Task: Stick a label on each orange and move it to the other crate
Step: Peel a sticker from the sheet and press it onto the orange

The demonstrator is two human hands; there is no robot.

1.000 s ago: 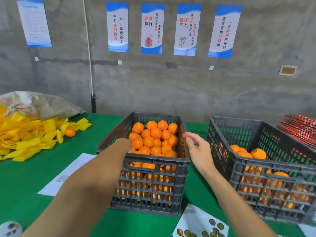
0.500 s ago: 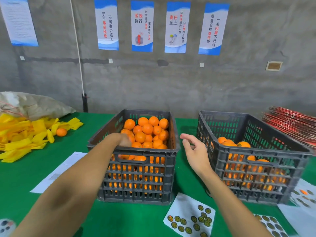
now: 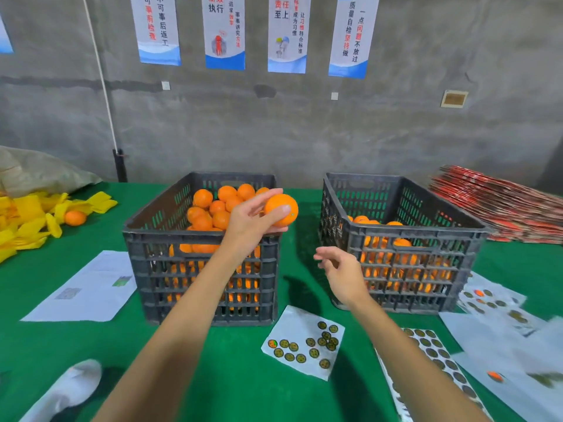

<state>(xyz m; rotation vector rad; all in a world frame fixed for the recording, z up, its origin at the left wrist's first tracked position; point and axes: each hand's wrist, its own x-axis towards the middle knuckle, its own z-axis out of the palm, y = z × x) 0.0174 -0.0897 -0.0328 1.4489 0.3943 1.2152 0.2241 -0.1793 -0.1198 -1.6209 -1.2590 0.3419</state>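
Because an orange (image 3: 281, 209) is round, firm and a bit smooth, it could roll out of a loose hold, so it is best held around its middle with fingers and thumb on both sides. It looks light enough for one hand. Right now the left hand (image 3: 248, 220) holds the orange up above the near right corner of the full crate (image 3: 201, 236). The fruit sits out at the fingertips, not deep in the palm. The right hand (image 3: 342, 271) holds nothing, with its fingers loosely bent, low between the two crates. Stickers (image 3: 304, 342) lie on the table just below it.
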